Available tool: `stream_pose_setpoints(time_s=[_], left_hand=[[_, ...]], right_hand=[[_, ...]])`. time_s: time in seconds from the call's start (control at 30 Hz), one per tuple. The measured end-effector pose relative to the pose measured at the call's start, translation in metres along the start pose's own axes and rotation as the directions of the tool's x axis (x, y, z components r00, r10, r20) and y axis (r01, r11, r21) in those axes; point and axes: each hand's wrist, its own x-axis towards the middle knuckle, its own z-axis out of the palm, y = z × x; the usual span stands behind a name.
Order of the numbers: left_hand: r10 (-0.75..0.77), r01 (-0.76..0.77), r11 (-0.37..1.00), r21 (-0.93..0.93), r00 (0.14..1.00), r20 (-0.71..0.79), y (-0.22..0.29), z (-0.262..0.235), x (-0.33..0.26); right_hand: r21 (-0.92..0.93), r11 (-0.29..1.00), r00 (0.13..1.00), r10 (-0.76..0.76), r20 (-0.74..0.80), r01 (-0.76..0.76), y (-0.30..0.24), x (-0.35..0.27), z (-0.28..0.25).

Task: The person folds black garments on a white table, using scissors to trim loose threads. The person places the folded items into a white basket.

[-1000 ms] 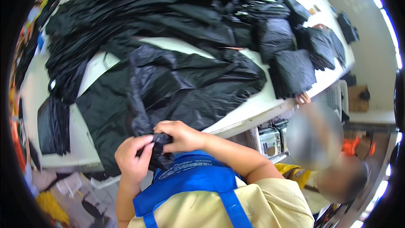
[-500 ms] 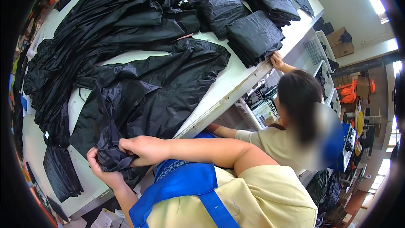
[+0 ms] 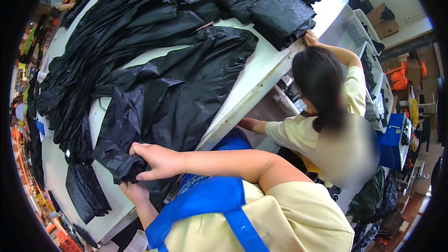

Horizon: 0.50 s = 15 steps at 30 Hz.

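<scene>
Covering the white table [image 3: 261,72], black garments [image 3: 154,42] sprawl.

Glossy black jacket [image 3: 172,98], plain, no pattern. White table [image 3: 261,72] beneath. More black garments [image 3: 121,23] heaped behind, black folded bundles [image 3: 282,14] too. Pale yellow shirt [image 3: 289,219] crossed by bright blue straps [image 3: 210,203]. Blue bin [image 3: 391,142] at right, orange cloth [image 3: 400,77] beyond.
</scene>
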Motion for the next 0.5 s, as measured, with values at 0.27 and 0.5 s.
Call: stream_pose_setpoints(time_s=[0.27,0.5], left_hand=[[0.028,-0.039,0.989,0.141,0.996,0.080,0.020,0.013,-0.016],[-0.320,0.271,0.945,-0.181,0.879,-0.352,0.018,-0.165,0.059]], right_hand=[[-0.346,0.921,0.863,-0.022,-0.505,-0.179,0.008,-0.004,0.042],[-0.679,0.718,0.974,-0.005,-0.227,-0.154,0.036,0.005,0.013]])
